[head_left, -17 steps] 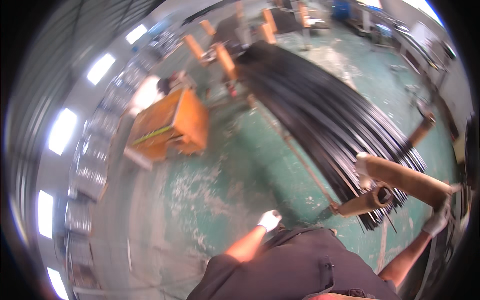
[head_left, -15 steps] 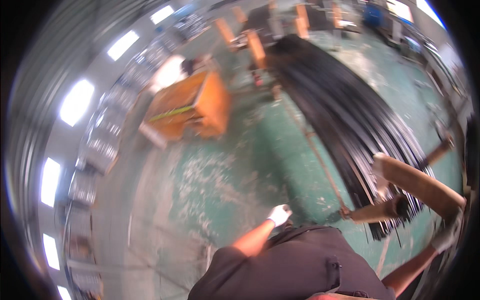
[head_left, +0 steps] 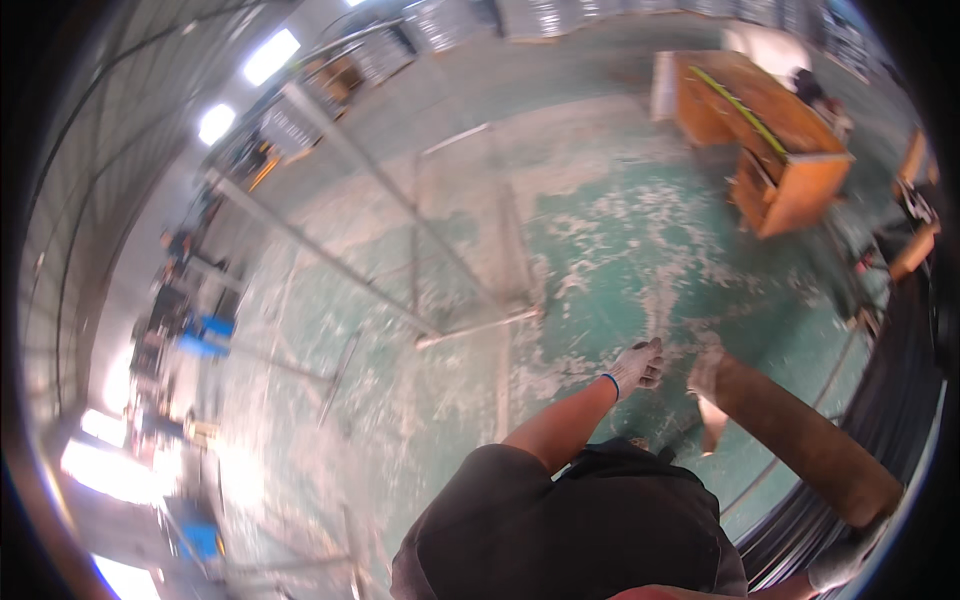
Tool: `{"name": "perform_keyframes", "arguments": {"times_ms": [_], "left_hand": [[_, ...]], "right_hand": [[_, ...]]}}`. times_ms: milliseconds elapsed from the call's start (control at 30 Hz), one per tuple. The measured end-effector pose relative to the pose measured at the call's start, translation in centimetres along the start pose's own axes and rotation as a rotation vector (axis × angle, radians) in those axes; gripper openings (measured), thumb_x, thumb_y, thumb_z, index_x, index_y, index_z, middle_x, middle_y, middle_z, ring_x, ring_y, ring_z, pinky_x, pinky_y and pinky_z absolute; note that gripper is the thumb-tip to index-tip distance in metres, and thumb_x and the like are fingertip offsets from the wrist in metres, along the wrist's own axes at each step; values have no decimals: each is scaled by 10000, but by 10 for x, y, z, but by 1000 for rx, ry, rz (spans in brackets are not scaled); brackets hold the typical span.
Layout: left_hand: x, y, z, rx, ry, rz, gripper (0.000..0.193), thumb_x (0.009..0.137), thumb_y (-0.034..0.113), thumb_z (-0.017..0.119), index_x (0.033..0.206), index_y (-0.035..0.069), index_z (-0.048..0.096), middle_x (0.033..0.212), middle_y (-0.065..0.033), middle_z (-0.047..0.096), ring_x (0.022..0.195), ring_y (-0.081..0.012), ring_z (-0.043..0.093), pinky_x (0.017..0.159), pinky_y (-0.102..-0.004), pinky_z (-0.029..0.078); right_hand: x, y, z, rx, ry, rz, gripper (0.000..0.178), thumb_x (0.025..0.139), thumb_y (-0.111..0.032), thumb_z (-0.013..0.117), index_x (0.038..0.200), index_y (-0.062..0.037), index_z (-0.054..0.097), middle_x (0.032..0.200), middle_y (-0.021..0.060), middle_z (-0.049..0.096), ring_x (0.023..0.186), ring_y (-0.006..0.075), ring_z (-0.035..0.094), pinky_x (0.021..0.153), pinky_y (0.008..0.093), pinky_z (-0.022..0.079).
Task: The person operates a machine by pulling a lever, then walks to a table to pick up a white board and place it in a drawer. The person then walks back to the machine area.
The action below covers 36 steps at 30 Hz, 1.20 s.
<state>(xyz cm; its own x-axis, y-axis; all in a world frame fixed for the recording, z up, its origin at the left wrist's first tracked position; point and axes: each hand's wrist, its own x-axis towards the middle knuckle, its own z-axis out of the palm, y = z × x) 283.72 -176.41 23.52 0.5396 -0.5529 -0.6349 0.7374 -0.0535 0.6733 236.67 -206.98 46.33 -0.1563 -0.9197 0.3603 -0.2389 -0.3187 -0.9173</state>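
Note:
My left hand [head_left: 637, 368], in a white knit glove with a blue cuff edge, hangs in front of me over the green floor. Its fingers curl loosely, and nothing shows in them. At the lower right, my right hand [head_left: 843, 565], also in a pale glove, grips the near end of a long brown cardboard-like tube [head_left: 800, 435]. Its fingers are partly hidden by blur and the picture's rim. The tube slants away from me toward the left, and its far end looks pale and frayed. A brown flap [head_left: 712, 425] hangs below that end.
A bundle of long black bars [head_left: 895, 380] lies along the right side. An orange-brown wooden desk [head_left: 800, 190] stands at the far right. Ahead to the left is a metal frame [head_left: 480, 328] with long bars. Wrapped stacks [head_left: 440, 25] line the far wall.
The view has swung left, so the desk and black bars now appear farther right and the metal frame has come into sight. The tube stays in my right hand.

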Motion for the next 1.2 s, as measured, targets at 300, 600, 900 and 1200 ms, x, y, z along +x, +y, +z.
{"name": "perform_keyframes", "arguments": {"times_ms": [300, 600, 900, 1200], "left_hand": [[-126, -51, -118, -470, 207, 217, 684, 1170, 495, 463, 1536, -79, 528, 1461, -170, 666, 1305, -274, 656, 1168, -424, 477], [-253, -149, -91, -867, 387, 244, 654, 1194, 466, 382, 1457, -111, 542, 1448, -234, 667, 1307, -342, 654, 1211, -484, 418], [-284, -143, -68, -979, 355, 96, 758, 1141, 643, 402, 1400, -40, 606, 1380, -245, 720, 1274, -419, 690, 1166, -576, 472], [-234, -163, -89, -868, 125, 175, 657, 1142, 535, 472, 1445, -32, 603, 1423, -207, 711, 1266, -378, 702, 1165, -547, 489]], "right_hand": [[-81, -21, 234, 394, -814, 76, 572, 1160, -312, 558, 1553, 104, 538, 1580, 190, 588, 1423, 262, 561, 1212, 384, 422], [-135, -20, 301, 503, -1213, 253, 618, 1128, -352, 645, 1516, 122, 565, 1495, 174, 638, 1320, 241, 610, 1117, 372, 499], [-161, -33, 309, 475, -1252, 147, 600, 1116, -341, 662, 1504, 110, 586, 1460, 169, 664, 1302, 246, 627, 1127, 380, 495], [-128, -24, 305, 459, -1213, 246, 626, 1124, -376, 647, 1529, 96, 571, 1510, 158, 628, 1330, 245, 606, 1129, 377, 500]]}}
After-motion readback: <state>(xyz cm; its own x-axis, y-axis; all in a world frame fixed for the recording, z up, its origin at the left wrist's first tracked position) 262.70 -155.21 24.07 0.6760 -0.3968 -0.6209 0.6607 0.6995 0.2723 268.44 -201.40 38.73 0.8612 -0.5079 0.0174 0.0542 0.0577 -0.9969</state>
